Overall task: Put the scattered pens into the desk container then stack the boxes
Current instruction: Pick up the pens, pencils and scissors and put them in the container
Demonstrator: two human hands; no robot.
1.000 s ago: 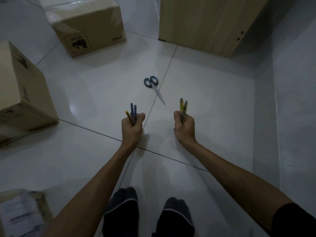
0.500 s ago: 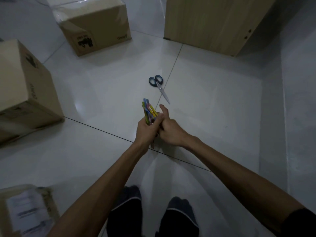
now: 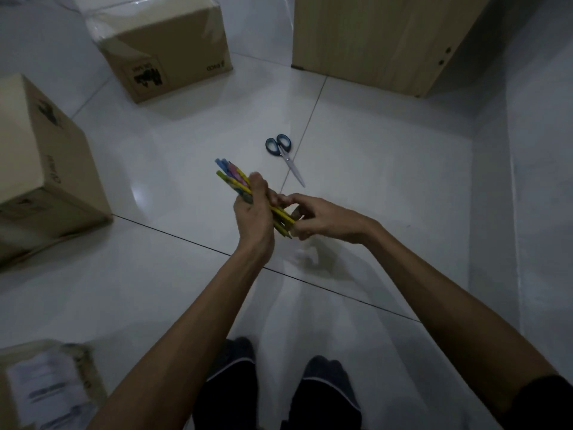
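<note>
The pens (image 3: 234, 176), split between both hands before, now form one bundle gripped by the left hand (image 3: 252, 217), right hand (image 3: 325, 218) pinching its tips, ready to stow

A slanted bundle of blue, yellow and pink pens (image 3: 234, 178), gripped in the left hand (image 3: 252, 214), lies just left of the scissors (image 3: 285, 158). A closed brown far box (image 3: 161, 48) stands up-left of them, and a near box (image 3: 40, 169) well left.

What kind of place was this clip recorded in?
Likely an indoor room used for storage or mid-move: white tiled floor, taped cardboard boxes standing on it, and a wooden cabinet.
</note>
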